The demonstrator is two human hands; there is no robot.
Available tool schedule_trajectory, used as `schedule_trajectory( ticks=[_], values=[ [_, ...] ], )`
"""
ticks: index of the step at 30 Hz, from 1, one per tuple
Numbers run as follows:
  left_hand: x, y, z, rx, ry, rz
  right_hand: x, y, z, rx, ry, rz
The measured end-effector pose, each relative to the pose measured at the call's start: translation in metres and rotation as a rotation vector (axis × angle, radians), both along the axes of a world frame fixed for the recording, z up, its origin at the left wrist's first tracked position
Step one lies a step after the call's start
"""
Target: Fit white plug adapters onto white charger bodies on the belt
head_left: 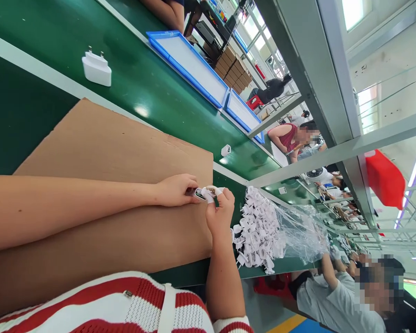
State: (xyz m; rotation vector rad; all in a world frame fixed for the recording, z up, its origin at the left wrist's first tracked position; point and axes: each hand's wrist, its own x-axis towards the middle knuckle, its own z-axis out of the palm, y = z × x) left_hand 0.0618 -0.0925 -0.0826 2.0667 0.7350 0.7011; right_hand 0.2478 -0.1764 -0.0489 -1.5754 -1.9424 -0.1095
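The left hand [176, 190] and the right hand [220, 215] meet over the far edge of a cardboard sheet [118, 148]. Both close on one small white part [203, 193], so each grip is narrow and pinched on that piece. The part sits between the two sets of fingertips, lifted just clear of the cardboard. A dark or metallic end shows on the side toward the left hand. The right fingertips [219, 191] look wrapped in white covers.

The work in hand seems to be fitting or checking this piece. To do it well, the left grip probably needs to keep the part steady. The right fingertips would then work squarely on its end without twisting. The forearms could rest on the cardboard for support.

Just beyond the right grip lies a heap of white parts [258, 231], spilling from a clear bag [298, 236] on the green worktop [152, 92]. Further off from the grip, a small white cube [225, 150] sits alone on the worktop. Well apart, on the left grip's side, stands a white plug adapter [96, 69], prongs up. Farthest off are blue trays [190, 64], with other people at work along the line.
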Motion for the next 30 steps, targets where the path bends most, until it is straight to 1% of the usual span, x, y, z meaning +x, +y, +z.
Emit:
schedule_trajectory(
  ticks=[5, 11, 14, 18, 25, 30],
  values=[
    [-0.001, 0.0, 0.001, -0.009, -0.003, -0.009, -0.002, 0.001, 0.004, -0.045, -0.123, 0.043],
    [0.001, 0.001, -0.002, 0.02, -0.008, -0.009, -0.01, 0.005, 0.013, -0.222, -0.24, -0.055],
    [0.001, 0.0, -0.003, 0.01, -0.007, 0.0, -0.013, 0.008, 0.019, -0.275, -0.264, -0.093],
    [0.002, -0.002, -0.002, 0.008, -0.011, 0.011, -0.014, 0.01, 0.022, -0.269, -0.286, -0.111],
    [0.004, -0.004, 0.0, -0.006, -0.002, 0.05, -0.006, 0.019, 0.028, -0.317, -0.296, -0.027],
    [0.007, -0.009, -0.001, 0.007, -0.008, 0.084, -0.009, 0.016, 0.024, -0.279, -0.288, -0.09]
  ],
)
